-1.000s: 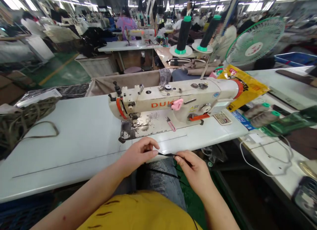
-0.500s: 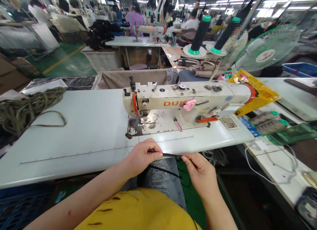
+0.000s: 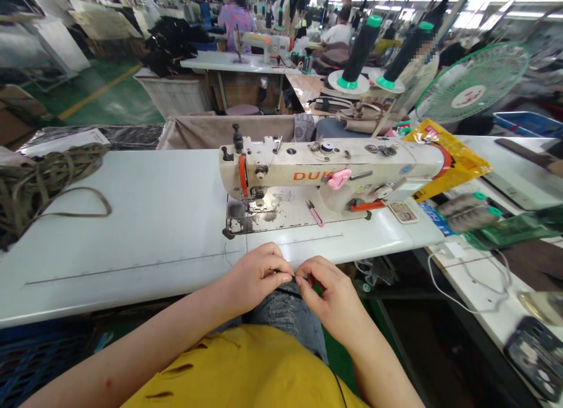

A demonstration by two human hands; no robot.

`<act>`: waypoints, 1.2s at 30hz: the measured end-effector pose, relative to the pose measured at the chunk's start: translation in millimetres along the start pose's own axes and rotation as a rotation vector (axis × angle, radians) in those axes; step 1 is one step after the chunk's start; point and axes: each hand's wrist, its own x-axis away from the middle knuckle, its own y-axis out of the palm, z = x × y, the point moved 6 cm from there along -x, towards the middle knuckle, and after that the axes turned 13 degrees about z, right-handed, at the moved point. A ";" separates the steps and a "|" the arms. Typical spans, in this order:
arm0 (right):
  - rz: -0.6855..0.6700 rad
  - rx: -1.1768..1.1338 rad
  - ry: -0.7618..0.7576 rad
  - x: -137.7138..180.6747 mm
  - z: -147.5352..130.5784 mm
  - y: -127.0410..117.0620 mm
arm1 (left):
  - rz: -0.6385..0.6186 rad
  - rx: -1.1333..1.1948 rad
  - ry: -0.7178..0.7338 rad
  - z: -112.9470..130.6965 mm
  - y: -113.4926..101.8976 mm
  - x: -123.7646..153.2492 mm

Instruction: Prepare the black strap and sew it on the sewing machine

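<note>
My left hand [image 3: 259,276] is pinched on a thin black cord [image 3: 288,291] in front of the table edge. Right beside it, the thumb and fingertips of my right hand [image 3: 328,291] close on the same cord, the fingertips of both hands almost touching. Most of the cord is hidden by the fingers; a short dark stretch shows below them, over my jeans. Just beyond the hands stands a white sewing machine [image 3: 281,167] with orange trim. Pink-handled thread snips [image 3: 315,213] lie on its bed.
A heap of olive webbing [image 3: 57,179] lies at the left of the white table [image 3: 153,208]. Black thread cones [image 3: 360,53] and a green fan [image 3: 472,82] stand behind to the right. A phone [image 3: 534,355] rests on the lower right surface. Other people sit farther back.
My right hand has moved left and slightly up, close against my left hand. The stretch of black cord seen between them before is now mostly covered by fingers.
</note>
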 end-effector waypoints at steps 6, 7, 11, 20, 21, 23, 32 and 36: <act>0.026 -0.003 0.061 2.7 8.2 4.4 | 0.008 0.004 -0.027 -4.1 0.3 0.2; 0.018 -0.012 0.063 3.6 8.3 5.1 | 0.006 0.004 -0.028 -4.5 0.9 -0.1; 0.042 -0.028 0.057 5.0 9.9 4.4 | -0.012 0.005 -0.027 -4.9 3.3 -1.2; 0.114 0.024 0.015 3.4 11.5 -1.1 | -0.013 0.039 -0.091 -8.5 6.4 -0.6; 0.153 0.044 -0.004 3.3 12.1 -4.4 | -0.010 0.052 -0.106 -9.1 6.4 -0.6; 0.235 0.075 -0.035 3.9 13.2 -12.5 | -0.002 0.074 -0.146 -11.0 6.2 -0.8; 0.214 0.177 -0.211 18.7 -4.9 -13.1 | -0.005 0.089 -0.209 -10.9 8.7 -0.4; 0.151 0.123 -0.127 19.3 -1.9 -10.4 | 0.011 0.098 -0.214 -8.5 4.1 1.3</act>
